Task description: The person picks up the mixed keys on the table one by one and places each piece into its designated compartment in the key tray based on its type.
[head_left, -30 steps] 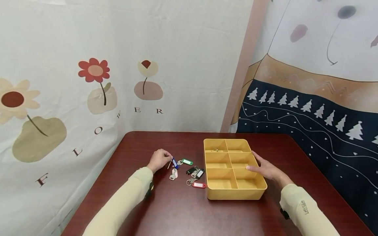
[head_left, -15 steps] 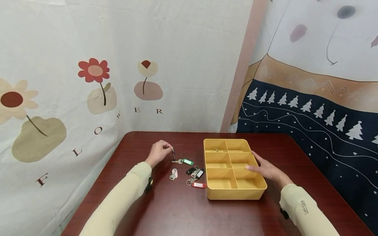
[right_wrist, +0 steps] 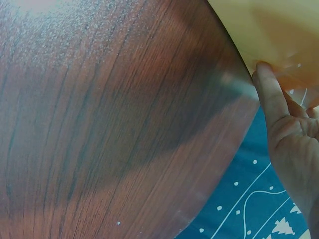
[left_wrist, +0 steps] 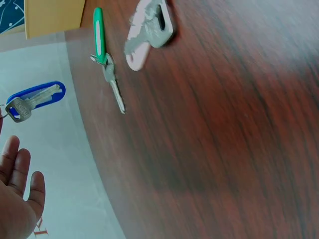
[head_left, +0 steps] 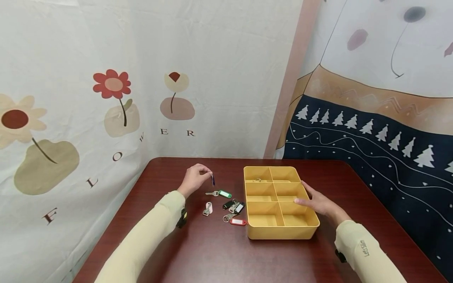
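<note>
In the head view my left hand is raised over the table, pinching a key with a blue tag by its ring. The left wrist view shows the key lying against the blue tag as it hangs. Below it on the table lies a green-tagged key, with a pale pink-tagged key nearer the front. My right hand grips the right wall of a yellow divided box, thumb over the rim and fingers outside. In the right wrist view a finger presses the box's side.
Black-tagged keys and a red-tagged key lie close to the box's left wall. Something small and metallic is in the box's back left compartment. The dark red table ends at printed curtains.
My left hand picked up the blue-tagged key from beside the green-tagged one, lifting it up and slightly right. The right hand and box stayed in place.
</note>
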The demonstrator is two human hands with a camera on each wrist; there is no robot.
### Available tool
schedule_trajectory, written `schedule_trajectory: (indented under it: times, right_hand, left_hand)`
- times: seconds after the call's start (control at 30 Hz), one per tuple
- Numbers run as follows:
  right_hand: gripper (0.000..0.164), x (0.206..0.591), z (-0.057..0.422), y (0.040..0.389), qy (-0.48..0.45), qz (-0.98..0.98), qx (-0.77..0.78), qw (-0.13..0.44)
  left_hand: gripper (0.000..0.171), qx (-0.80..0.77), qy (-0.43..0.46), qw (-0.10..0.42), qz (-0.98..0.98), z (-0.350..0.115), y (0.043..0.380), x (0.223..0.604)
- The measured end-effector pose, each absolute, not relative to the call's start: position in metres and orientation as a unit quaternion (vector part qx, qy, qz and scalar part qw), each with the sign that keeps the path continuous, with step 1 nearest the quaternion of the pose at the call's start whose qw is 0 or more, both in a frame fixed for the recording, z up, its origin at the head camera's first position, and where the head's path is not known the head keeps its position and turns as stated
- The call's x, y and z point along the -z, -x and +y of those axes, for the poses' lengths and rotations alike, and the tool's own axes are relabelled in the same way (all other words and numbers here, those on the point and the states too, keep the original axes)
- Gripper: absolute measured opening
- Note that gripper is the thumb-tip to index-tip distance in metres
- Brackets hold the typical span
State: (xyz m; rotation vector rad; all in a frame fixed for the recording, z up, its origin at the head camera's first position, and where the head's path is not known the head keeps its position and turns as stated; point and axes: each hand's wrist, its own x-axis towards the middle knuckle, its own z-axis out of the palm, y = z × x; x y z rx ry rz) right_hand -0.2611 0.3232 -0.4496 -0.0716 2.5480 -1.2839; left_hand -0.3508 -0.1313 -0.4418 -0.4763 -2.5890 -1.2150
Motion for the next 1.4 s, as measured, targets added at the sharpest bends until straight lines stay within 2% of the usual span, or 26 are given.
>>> schedule_trajectory:
  times: [0.83,1.4]
  right_hand:
    - [0.101,0.446,0.324,0.263,0.012,0.881,0.448,0.149]
    - [0.101,0.449,0.326,0.263,0.017,0.885,0.442,0.147]
  left_hand:
    - [0.012,0.464,0.172,0.090,-0.864,-0.083,0.355,0.419]
    - [0.017,0.518,0.178,0.066,-0.834,-0.032,0.353,0.402]
